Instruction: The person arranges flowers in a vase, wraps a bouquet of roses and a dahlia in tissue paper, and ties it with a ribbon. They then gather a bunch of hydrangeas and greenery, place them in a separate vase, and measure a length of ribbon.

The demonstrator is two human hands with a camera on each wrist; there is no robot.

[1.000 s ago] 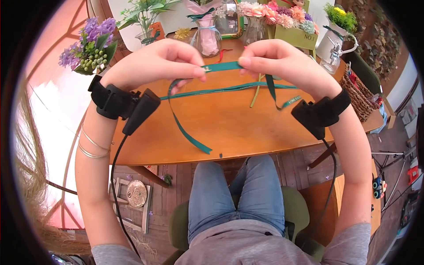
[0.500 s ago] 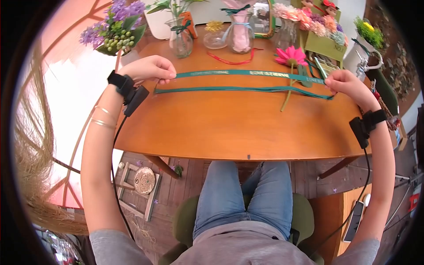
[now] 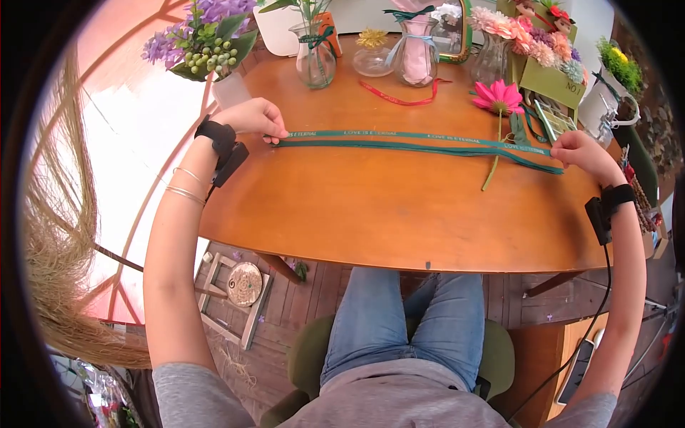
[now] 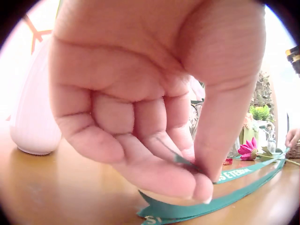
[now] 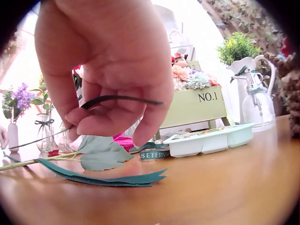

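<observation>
A green ribbon printed "LOVE IS ETERNAL" is stretched straight across the table between both hands. My left hand pinches one end between thumb and fingers. At the other end, my right hand pinches it, and a short tail shows past the fingers in the right wrist view. Just on the near side, a bundle of green ribbon strips lies nearly parallel, its cut ends notched. A pink flower lies with its stem crossing the ribbons near my right hand.
Along the back stand a glass vase, a pink-wrapped vase and a green flower box. A red ribbon lies before them. A pale compartment tray and more green ribbon sit beyond my right hand.
My hands have moved far apart, drawing the green ribbon out straight. It has come down alongside the ribbon bundle on the table. The head view has shifted too.
</observation>
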